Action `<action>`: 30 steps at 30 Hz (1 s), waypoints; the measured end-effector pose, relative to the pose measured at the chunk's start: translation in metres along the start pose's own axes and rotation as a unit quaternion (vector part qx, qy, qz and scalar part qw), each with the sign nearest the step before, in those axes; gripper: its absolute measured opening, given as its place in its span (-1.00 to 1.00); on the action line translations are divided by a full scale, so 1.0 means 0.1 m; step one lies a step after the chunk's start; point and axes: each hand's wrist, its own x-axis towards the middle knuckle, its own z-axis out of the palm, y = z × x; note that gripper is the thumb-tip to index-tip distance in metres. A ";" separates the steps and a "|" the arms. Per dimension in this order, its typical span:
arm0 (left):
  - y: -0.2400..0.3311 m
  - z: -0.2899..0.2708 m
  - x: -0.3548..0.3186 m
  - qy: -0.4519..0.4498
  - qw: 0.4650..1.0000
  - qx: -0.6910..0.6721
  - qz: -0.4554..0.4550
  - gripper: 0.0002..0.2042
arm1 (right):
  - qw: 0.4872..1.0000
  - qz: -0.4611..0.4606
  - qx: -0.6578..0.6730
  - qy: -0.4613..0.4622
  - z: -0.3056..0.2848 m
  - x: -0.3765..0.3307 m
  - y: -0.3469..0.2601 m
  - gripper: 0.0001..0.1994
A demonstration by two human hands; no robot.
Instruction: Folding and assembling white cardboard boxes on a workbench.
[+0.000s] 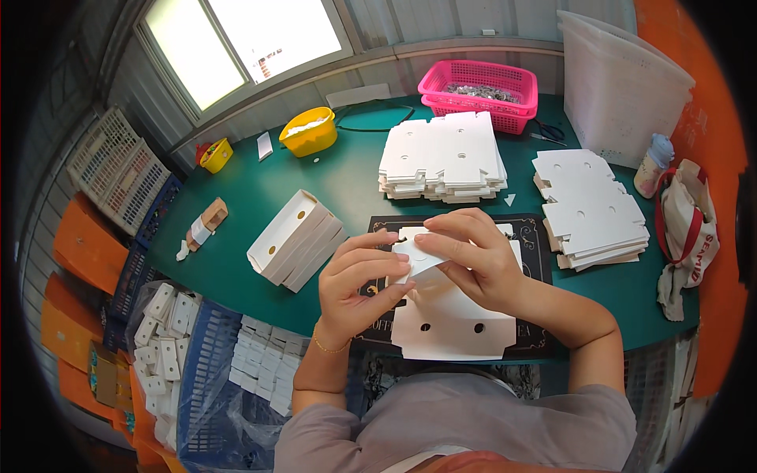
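Observation:
A white cardboard box blank (453,315) with punched round holes is in front of me, over a black patterned mat (535,264). Its far end is raised and partly folded between my hands. My left hand (359,280) grips the left edge of that end, thumb below and fingers above. From the right, my right hand (481,256) pinches the same raised end, its fingers bent over the top. My fingers cover part of the fold. Left of the mat, several folded white boxes (296,236) lie stacked on their sides.
Flat blanks are piled behind the mat (441,158) and at its right (595,209). Pink baskets (512,117), scissors (550,134), a yellow tub (309,138), a bottle (653,165) and a cloth bag (690,213) stand around the green table (229,260). A blue crate (209,355) is at lower left.

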 end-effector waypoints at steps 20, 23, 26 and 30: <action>0.23 -0.22 0.08 -0.099 0.992 0.078 -0.013 -0.75 | 0.998 -0.027 -0.049 -0.035 -0.06 0.03 -0.17 -0.51; 0.20 -0.22 0.12 -0.107 0.990 0.078 0.038 -0.79 | 0.997 -0.028 -0.060 -0.037 -0.07 0.02 -0.21 -0.52; 0.22 -0.16 0.14 -0.086 0.993 0.083 0.026 -0.79 | 0.993 -0.038 -0.100 -0.040 -0.04 -0.02 -0.28 -0.52; 0.17 -0.02 0.02 -0.046 0.994 0.094 0.027 -0.75 | 0.994 -0.036 -0.104 -0.029 -0.03 -0.02 -0.27 -0.52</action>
